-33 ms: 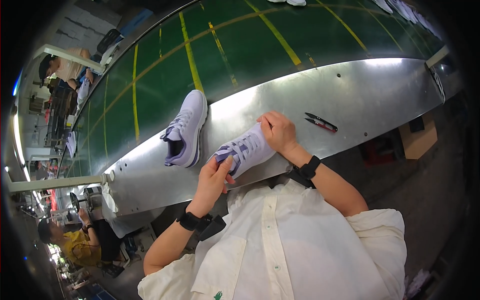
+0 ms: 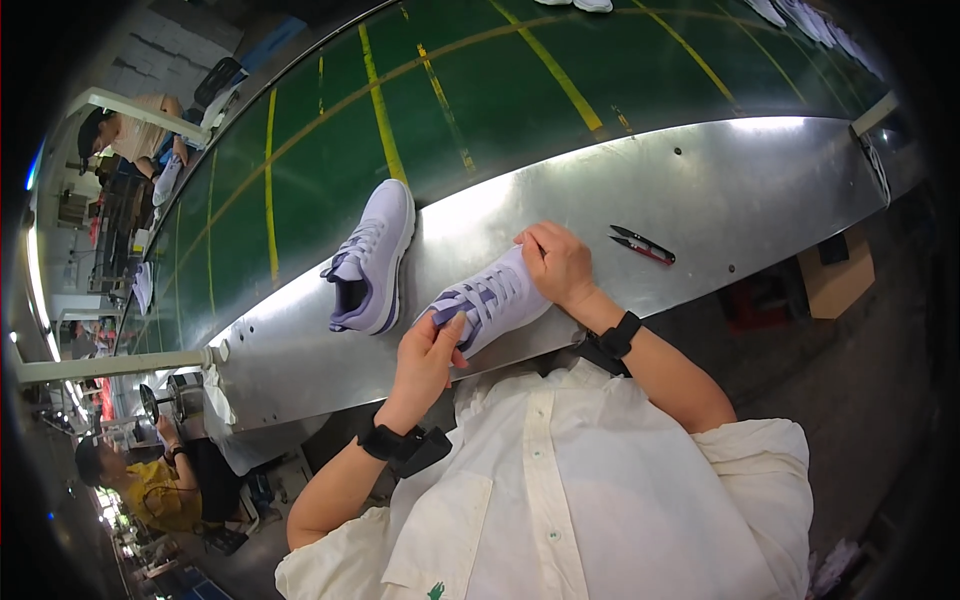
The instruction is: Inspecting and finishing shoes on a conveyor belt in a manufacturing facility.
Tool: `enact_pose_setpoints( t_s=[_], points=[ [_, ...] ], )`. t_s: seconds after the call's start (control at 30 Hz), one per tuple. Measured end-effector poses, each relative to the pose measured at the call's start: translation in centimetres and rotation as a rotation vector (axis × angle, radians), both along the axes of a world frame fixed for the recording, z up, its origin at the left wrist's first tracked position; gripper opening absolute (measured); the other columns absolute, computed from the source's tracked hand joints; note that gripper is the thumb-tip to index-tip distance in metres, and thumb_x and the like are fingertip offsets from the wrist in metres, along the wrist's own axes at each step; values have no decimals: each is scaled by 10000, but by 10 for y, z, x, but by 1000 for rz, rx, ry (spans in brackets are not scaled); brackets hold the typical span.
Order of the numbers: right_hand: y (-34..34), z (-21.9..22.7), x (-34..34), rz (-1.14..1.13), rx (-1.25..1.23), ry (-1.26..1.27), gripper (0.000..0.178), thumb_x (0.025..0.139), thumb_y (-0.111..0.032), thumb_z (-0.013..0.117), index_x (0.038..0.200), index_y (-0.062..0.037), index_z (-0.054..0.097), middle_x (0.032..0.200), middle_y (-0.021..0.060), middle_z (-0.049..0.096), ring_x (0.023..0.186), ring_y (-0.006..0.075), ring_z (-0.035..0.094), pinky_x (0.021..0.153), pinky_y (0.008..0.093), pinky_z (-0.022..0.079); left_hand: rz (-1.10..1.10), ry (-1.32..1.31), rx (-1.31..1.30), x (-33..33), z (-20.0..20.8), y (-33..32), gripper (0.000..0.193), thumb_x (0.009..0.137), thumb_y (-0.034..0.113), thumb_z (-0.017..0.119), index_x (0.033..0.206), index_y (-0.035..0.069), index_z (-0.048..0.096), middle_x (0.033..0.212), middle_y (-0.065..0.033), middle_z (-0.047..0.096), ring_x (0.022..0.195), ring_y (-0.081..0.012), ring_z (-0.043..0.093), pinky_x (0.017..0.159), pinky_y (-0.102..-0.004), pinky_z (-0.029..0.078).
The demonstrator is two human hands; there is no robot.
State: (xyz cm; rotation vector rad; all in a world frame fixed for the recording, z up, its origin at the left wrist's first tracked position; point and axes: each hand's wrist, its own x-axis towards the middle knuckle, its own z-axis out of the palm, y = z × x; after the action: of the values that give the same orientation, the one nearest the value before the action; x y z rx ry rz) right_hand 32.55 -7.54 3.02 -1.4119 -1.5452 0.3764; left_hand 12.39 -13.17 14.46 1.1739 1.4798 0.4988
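A pale lilac sneaker [image 2: 502, 303] with purple trim lies on the metal ledge in front of me, its toe pointing to the upper right. My left hand [image 2: 424, 350] pinches the top of its tongue between thumb and fingers, covering much of the heel end. Over the toe, my right hand [image 2: 560, 266] is closed with curled fingers and holds that end. A matching sneaker [image 2: 376, 240] stands upright to the left, partly on the ledge and partly on the green belt. Right of my right hand rest thread snips [image 2: 643, 245] with dark blades and a red part.
A green conveyor belt [image 2: 330, 180] with yellow lines runs beyond the metal ledge [image 2: 760, 185]. More shoes [image 2: 815, 22] sit at the far right. A pale bar [image 2: 120, 366] crosses at left, near two other people. A cardboard box [image 2: 840, 275] is below the ledge at right.
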Motion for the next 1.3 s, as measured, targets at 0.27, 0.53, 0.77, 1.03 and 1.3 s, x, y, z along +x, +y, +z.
enact_pose_setpoints(
  t_s=[0.27, 0.53, 0.77, 1.03, 1.3],
  points=[
    [0, 4, 2, 20, -63, -65, 178, 861, -161, 526, 767, -92, 660, 784, 78, 641, 719, 288, 618, 625, 367, 492, -107, -87, 419, -14, -38, -13, 246, 968, 235, 554, 1107, 40, 615, 755, 26, 562, 522, -34, 461, 444, -184, 342],
    [2, 2, 1, 17, -118, -73, 200, 868, -193, 513, 774, -99, 663, 786, 79, 641, 714, 292, 620, 622, 364, 491, -59, -38, 384, -11, -31, -15, 246, 964, 271, 564, 1025, 45, 639, 645, 17, 545, 475, -34, 445, 413, -191, 322],
    [1, 5, 1, 17, -108, -61, 199, 873, -196, 519, 780, -101, 667, 785, 81, 640, 715, 293, 620, 625, 368, 490, 84, -162, 195, -8, -24, -13, 267, 943, 323, 595, 938, 66, 669, 547, 32, 495, 443, -28, 404, 407, -192, 281],
    [1, 3, 0, 10, -121, -56, 196, 872, -196, 524, 784, -98, 670, 787, 79, 641, 719, 289, 621, 627, 366, 489, 196, -169, 131, 3, -14, -15, 266, 940, 315, 601, 936, 60, 674, 547, 32, 499, 459, -36, 412, 438, -192, 292],
    [1, 1, -1, -1, -106, -24, 168, 841, -210, 556, 736, -105, 635, 746, 61, 620, 713, 276, 608, 618, 394, 488, 139, -186, 106, -5, -20, -14, 271, 944, 297, 596, 1003, 43, 674, 652, 3, 601, 541, -52, 535, 451, -185, 324]
  ],
)
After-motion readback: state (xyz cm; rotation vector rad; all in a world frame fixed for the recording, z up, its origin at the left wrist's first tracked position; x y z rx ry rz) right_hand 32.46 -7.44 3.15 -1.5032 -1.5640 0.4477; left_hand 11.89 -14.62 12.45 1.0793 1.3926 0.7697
